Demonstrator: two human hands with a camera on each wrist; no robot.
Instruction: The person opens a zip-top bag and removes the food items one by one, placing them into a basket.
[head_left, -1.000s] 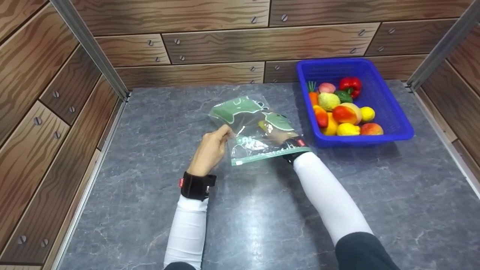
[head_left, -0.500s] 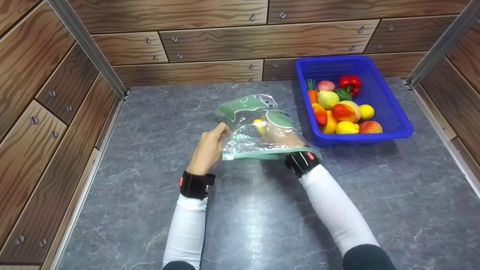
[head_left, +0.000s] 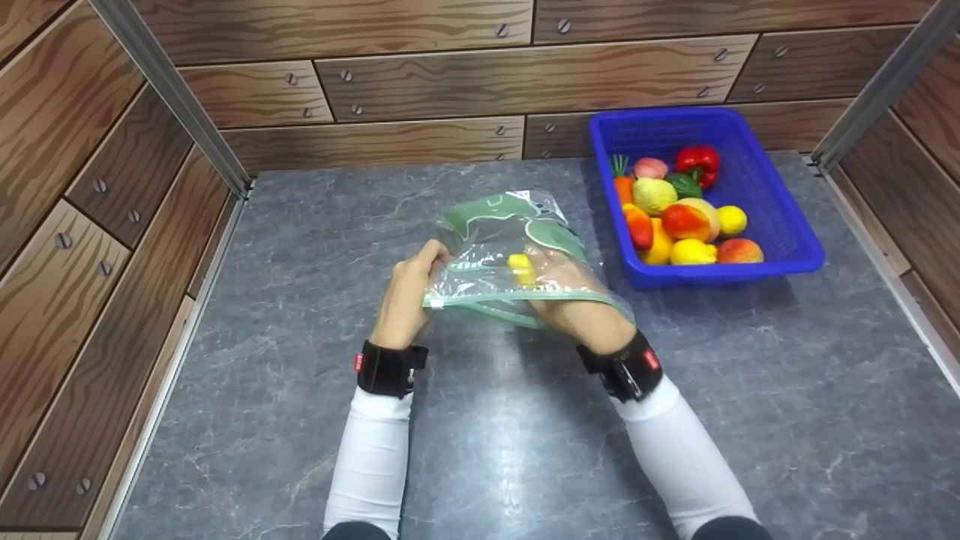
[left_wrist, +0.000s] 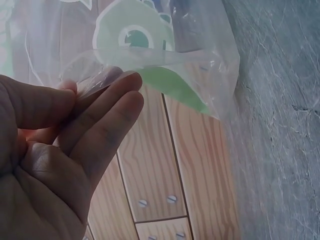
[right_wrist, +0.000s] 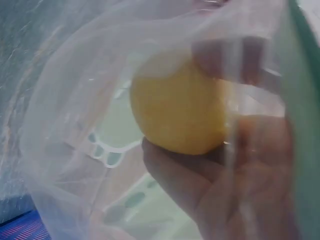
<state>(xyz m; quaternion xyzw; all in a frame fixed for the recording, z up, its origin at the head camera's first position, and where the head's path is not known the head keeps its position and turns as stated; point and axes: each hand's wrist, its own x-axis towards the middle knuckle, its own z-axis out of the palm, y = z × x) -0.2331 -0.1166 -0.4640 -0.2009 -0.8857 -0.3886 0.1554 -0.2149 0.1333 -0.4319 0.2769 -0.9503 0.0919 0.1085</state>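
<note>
A clear zip bag [head_left: 480,251] with green cartoon prints is held above the grey table, its green-edged mouth facing me. At its left side, my left hand [head_left: 409,292] pinches the plastic between thumb and fingers; the left wrist view shows this thumb [left_wrist: 47,106] against the film. My right hand [head_left: 574,292] reaches through the mouth, with the wrist outside. Inside the bag it grips a yellow fruit [right_wrist: 180,105], rounded like a lemon, seen through the plastic. In the head view part of the fruit is hidden by the fingers and by glare on the bag.
At the back right stands a blue basket [head_left: 787,225] of fruit and vegetables, among them a red bell pepper [head_left: 697,165], a carrot [head_left: 623,189] and yellow lemons. Wood-patterned panels [head_left: 420,82] enclose the grey table [head_left: 480,450] at the back and sides.
My right hand has drawn back toward me with the yellow fruit, so its wrist has come out of the bag. The bag's mouth has shifted left and gapes wider. My left hand keeps its pinch.
</note>
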